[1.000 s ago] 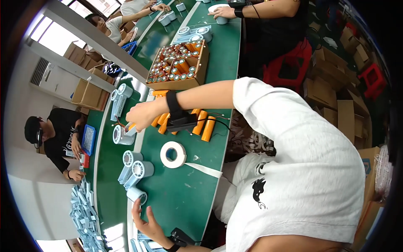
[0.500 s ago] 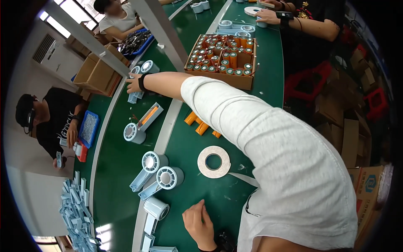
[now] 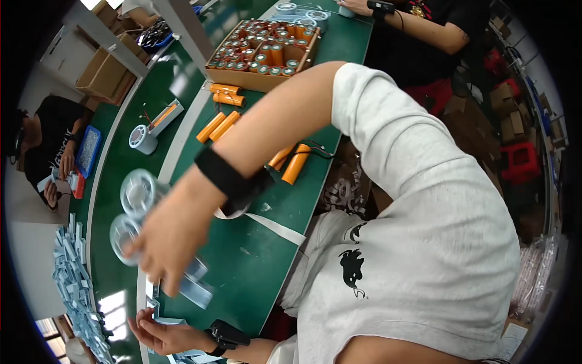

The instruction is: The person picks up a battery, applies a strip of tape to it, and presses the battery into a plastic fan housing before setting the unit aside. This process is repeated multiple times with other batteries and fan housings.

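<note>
My right hand (image 3: 174,233) is bent over two light blue fan housings with round vented heads, the upper one (image 3: 138,193) and the lower one (image 3: 123,239). They are blurred, and the fingers hide much of their grip. A pale blue trough-shaped handle (image 3: 197,292) sticks out below the hand. My left hand (image 3: 167,337) is lower down, palm turned up, fingers apart and holding nothing. Beside it lie pale blue housing parts (image 3: 173,321). Under my right wrist, a roll of white tape (image 3: 232,213) is mostly hidden; its loose strip (image 3: 279,229) runs toward the table edge.
Orange battery cells (image 3: 297,164) lie on the green table, near a cardboard box (image 3: 260,80) full of more cells. Across the rail sits another fan housing (image 3: 143,141). Pale blue parts are heaped (image 3: 73,279) at far left. Co-workers sit at left and at the back.
My right hand has come back from the far rail toward me, bringing fan housings. My left hand has shifted left and turned palm up. The view has shifted too.
</note>
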A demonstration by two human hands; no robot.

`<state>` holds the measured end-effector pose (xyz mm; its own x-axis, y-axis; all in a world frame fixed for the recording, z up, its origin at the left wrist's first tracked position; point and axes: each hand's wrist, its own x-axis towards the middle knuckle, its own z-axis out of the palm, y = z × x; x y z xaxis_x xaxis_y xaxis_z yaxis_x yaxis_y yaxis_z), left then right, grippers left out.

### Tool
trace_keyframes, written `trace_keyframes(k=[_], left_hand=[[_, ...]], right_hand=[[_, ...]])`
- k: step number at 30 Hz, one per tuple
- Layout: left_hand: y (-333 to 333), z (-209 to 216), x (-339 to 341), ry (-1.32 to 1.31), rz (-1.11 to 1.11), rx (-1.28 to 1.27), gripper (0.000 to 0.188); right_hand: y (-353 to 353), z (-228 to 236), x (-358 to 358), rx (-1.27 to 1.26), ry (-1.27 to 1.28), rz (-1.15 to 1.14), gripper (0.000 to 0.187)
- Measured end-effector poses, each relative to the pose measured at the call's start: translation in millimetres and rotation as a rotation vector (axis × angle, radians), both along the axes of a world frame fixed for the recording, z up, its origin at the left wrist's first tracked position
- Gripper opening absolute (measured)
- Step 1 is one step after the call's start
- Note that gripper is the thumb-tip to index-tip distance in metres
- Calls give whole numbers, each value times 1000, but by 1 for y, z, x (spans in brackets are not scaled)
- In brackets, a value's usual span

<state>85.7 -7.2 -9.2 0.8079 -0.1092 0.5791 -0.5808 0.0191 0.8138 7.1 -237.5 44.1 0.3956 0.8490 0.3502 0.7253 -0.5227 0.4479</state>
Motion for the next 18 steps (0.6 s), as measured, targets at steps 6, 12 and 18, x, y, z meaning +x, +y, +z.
trace_keyframes(k=[6, 12, 18], left_hand=[[4, -13, -25, 3, 17, 312, 38], [16, -72, -68, 22, -284, 501, 57], [-3, -59, -107, -207, -85, 711, 67]], right_hand=[[81, -102, -23, -78, -38, 233, 27], [31, -61, -88, 336, 332, -303, 26], [-82, -74, -131, 550, 300, -1304, 9]])
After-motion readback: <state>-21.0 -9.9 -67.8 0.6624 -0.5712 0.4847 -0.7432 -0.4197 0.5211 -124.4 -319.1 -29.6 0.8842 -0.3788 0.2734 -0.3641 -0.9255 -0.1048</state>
